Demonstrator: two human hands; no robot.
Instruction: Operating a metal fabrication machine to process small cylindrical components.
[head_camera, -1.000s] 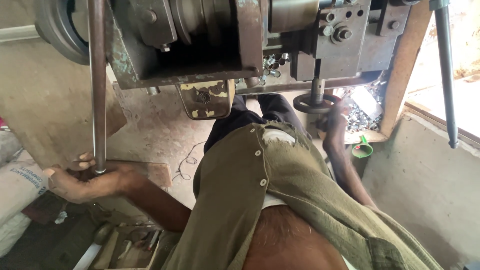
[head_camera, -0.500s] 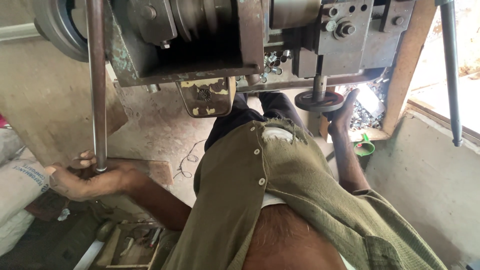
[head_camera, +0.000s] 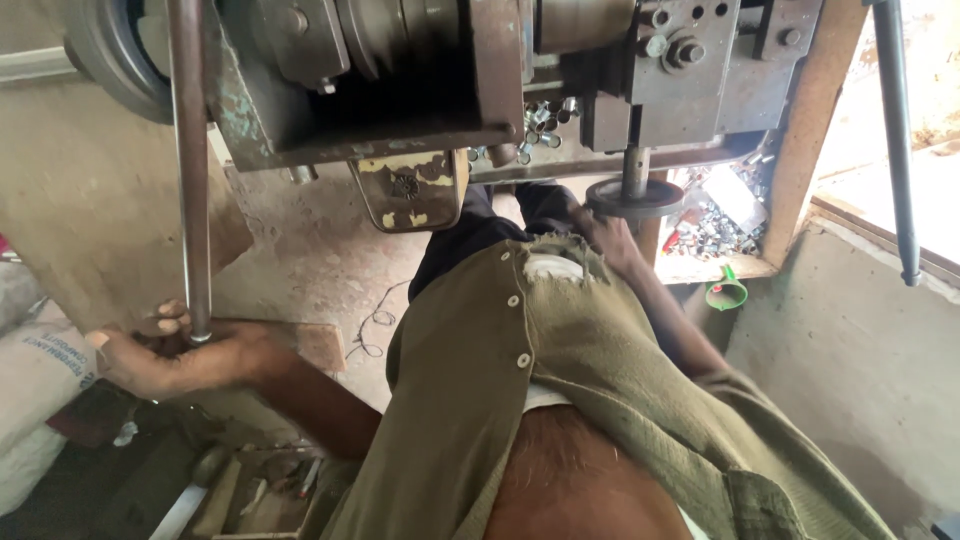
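My left hand (head_camera: 170, 355) is closed around the lower end of a long steel rod (head_camera: 189, 170), which runs up past the left side of an old grey machine (head_camera: 420, 80). My right hand (head_camera: 608, 240) reaches under the machine and rests against the lower left rim of a small dark handwheel (head_camera: 632, 197) on a vertical shaft. Its fingers are partly hidden by the wheel. My olive shirt (head_camera: 560, 400) and dark trousers fill the middle of the view.
Small shiny metal parts lie in a pile (head_camera: 715, 225) behind the handwheel and on the machine bed (head_camera: 545, 118). A green cup (head_camera: 727, 292) lies by a concrete wall (head_camera: 850, 350). A second rod (head_camera: 897, 140) hangs at right. A white sack (head_camera: 35, 400) and scrap pieces sit lower left.
My right hand has slid from the right side of the handwheel to its lower left rim. My left hand still holds the rod in the same place.
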